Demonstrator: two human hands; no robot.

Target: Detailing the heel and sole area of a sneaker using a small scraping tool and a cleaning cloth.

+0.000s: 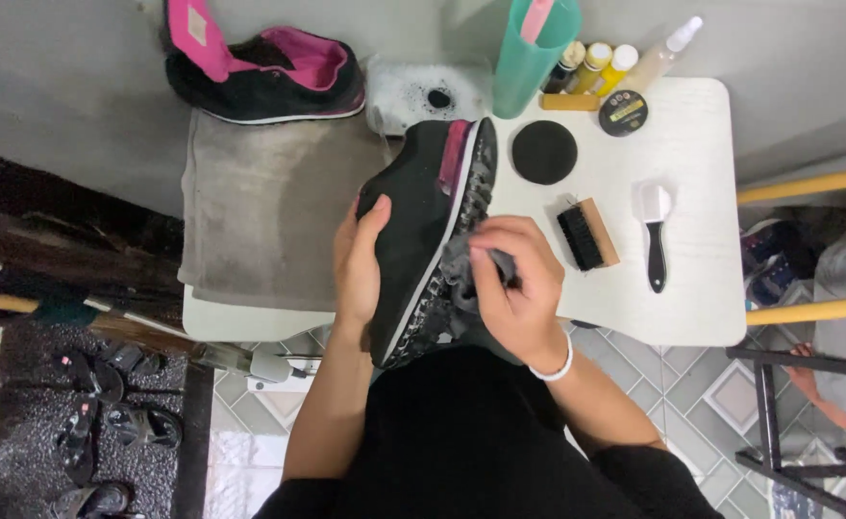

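Observation:
My left hand (359,264) grips the side of a black shoe with pink lining (418,226), held on its side over the near edge of the white table (683,288), sole turned to the right. Pressed against the shoe's sole, my right hand (519,284) is shut on a grey cloth (460,269). The second black and pink shoe (264,72) lies at the far left of the table behind a grey towel (269,207).
On the table lie a wooden brush with black bristles (588,234), a white and black handled brush (655,235), a black round pad (544,152), a round tin (623,112), several bottles (606,67), a teal cup (531,48) and a foamy bowl (423,93). Sandals (106,404) sit on the floor left.

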